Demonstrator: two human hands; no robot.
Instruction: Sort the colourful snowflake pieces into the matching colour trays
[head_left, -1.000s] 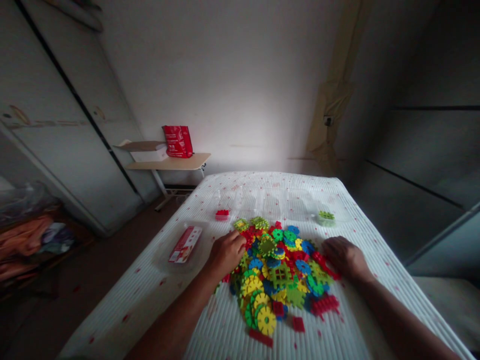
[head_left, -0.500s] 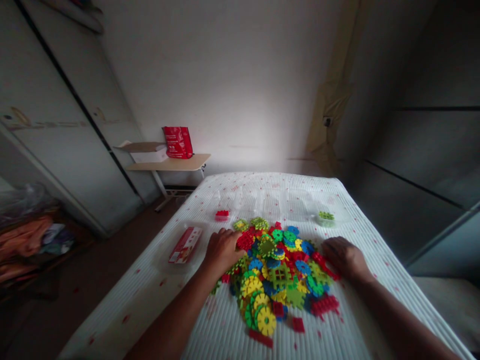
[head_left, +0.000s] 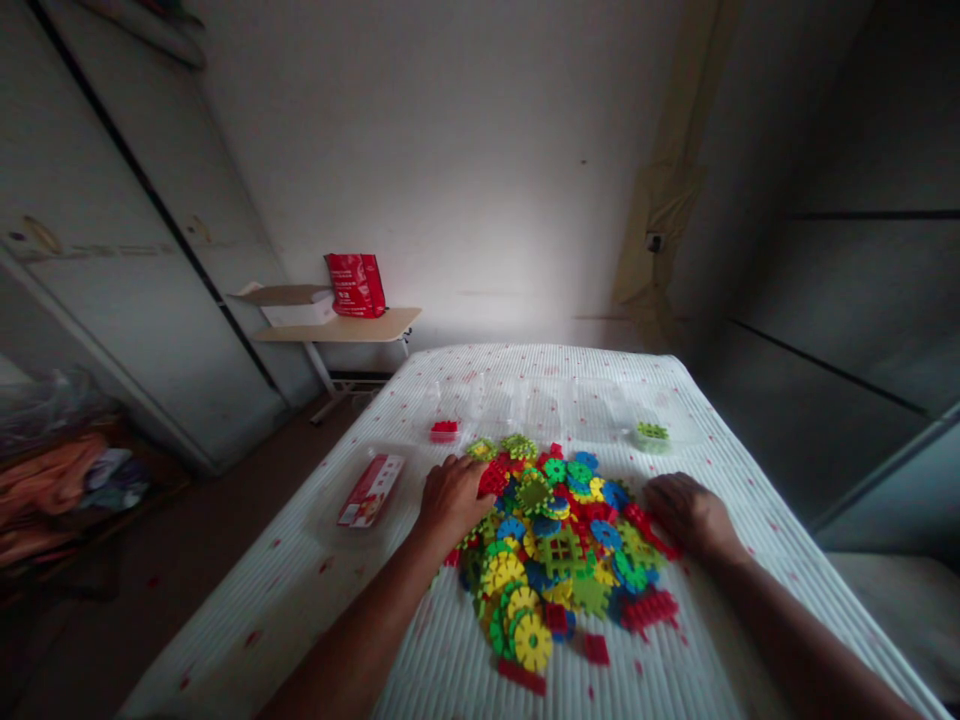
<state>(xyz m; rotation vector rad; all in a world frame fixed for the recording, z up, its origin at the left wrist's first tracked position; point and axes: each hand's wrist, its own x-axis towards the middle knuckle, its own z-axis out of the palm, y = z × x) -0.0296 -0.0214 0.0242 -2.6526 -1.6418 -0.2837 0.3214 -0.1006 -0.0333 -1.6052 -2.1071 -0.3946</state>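
A heap of plastic interlocking toy pieces (head_left: 562, 550) in red, yellow, green and blue lies on the bed, with notched discs and square blocks among them. My left hand (head_left: 454, 497) is at the heap's left edge, fingers curled, with a red block (head_left: 493, 479) between fingers and thumb; its fingertips are partly hidden. My right hand (head_left: 691, 512) rests on the sheet at the right edge, fingers laid out toward the heap beside a red strip (head_left: 651, 530). Nothing shows in it. Near the front lie stacked yellow discs (head_left: 532, 641) and a loose red square (head_left: 596, 650).
Behind the heap stands a clear compartment tray (head_left: 540, 415) with red pieces (head_left: 444, 428) at its left and green pieces (head_left: 652, 432) at its right. On the left lies a clear lid (head_left: 352, 530) with a red-and-white label. A side table (head_left: 390, 325) holds a red bag (head_left: 356, 285) and a box.
My left hand has shifted slightly to the right, further over the heap's edge, and the red block has moved a little with it. My right hand stays where it was.
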